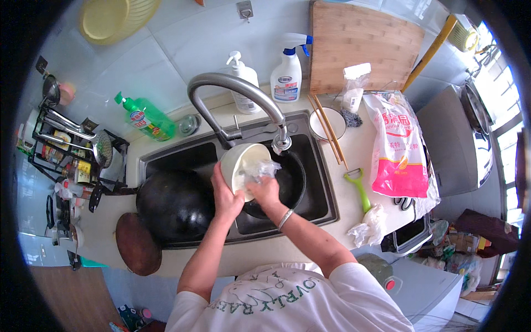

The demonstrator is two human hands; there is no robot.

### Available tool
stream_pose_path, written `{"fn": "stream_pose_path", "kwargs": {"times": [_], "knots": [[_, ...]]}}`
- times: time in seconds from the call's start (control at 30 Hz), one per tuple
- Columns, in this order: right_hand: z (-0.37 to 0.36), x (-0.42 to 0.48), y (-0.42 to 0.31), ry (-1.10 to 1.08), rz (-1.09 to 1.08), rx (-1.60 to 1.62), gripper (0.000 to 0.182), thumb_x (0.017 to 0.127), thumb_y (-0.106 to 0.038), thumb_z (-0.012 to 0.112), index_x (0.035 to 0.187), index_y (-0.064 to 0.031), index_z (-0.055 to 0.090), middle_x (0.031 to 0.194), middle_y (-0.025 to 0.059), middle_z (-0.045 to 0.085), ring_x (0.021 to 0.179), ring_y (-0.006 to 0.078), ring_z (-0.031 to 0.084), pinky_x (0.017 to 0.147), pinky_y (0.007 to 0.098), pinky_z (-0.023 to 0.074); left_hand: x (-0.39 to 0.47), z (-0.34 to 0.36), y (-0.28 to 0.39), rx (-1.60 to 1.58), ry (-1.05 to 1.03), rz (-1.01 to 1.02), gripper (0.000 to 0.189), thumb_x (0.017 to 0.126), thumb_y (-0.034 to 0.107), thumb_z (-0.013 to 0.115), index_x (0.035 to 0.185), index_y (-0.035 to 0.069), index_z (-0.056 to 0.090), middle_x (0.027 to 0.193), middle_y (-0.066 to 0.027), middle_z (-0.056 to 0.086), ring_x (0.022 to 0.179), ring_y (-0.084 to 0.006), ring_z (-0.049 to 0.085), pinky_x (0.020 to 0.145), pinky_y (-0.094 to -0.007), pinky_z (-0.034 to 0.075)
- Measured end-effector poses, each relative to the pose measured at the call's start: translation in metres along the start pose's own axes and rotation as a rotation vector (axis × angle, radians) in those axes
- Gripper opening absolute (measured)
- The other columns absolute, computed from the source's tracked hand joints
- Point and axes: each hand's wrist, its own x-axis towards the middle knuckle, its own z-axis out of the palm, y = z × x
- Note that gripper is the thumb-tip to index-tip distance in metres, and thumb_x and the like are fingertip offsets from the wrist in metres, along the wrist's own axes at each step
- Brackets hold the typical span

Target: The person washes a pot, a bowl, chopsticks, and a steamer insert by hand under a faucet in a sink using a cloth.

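Observation:
My left hand (226, 198) grips a cream-coloured bowl (229, 159), tilted on its side so that its mouth faces right. Inside that mouth, my right hand (266, 191) holds a crumpled piece of translucent plastic (262, 168) against the bowl. Both hands are over the double sink (330, 195), beneath the curved metal faucet (236, 81). Its outlet (282, 143) is just right of the bowl; whether water runs cannot be told. Below the right hand, a dark round pan (296, 182) sits in the right basin, partly hidden by the bowl and hands.
A black wok (174, 203) covers much of the left basin, beside a brown round lid or board (138, 245). Right of the sink are a white bowl (317, 124), chopsticks (327, 126), a green peeler (360, 189) and a pink-white bag (398, 149). Bottles (286, 76) stand behind.

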Motion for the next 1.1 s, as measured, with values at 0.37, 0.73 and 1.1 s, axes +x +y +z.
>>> {"fn": "stream_pose_path", "kwargs": {"times": [0.37, 0.73, 1.1], "knots": [[-0.06, 0.052, 0.003, -0.124, -0.822, -0.51, 0.012, 0.062, -0.01, 0.065, 0.073, -0.012, 0.069, 0.092, 0.0096, 0.06, 0.076, 0.0287, 0.062, 0.066, 0.0382, 0.0527, 0.018, -0.001, -0.017, 0.135, -0.517, -0.325, 0.069, 0.064, -0.001, 0.052, 0.131, -0.001, 0.033, 0.126, -0.0268, 0.043, 0.12, -0.0404, 0.041, 0.102, -0.0399, 0.033], [-0.088, 0.05, -0.002, -0.319, -0.303, -0.607, 0.035, 0.073, -0.021, 0.061, 0.108, -0.0197, 0.06, 0.084, 0.0159, 0.065, 0.078, 0.0327, 0.063, 0.072, 0.0418, 0.0506, -0.028, 0.027, 0.0, 0.464, -0.523, 0.288, 0.022, 0.068, 0.031, 0.073, 0.075, 0.01, 0.069, 0.07, -0.01, 0.064, 0.069, -0.0284, 0.063, 0.065, -0.0369, 0.05], [-0.056, -0.05, -0.022, 0.043, -0.563, -0.145, 0.046, 0.079, -0.014, 0.059, 0.123, -0.0025, 0.048, 0.12, 0.0256, 0.042, 0.108, 0.038, 0.043, 0.096, 0.0453, 0.033, -0.008, 0.038, -0.027, -0.596, -0.505, -0.701, 0.016, 0.082, 0.016, 0.06, 0.093, 0.005, 0.064, 0.077, -0.0037, 0.064, 0.067, -0.0126, 0.06, 0.059, -0.0293, 0.048]]}}
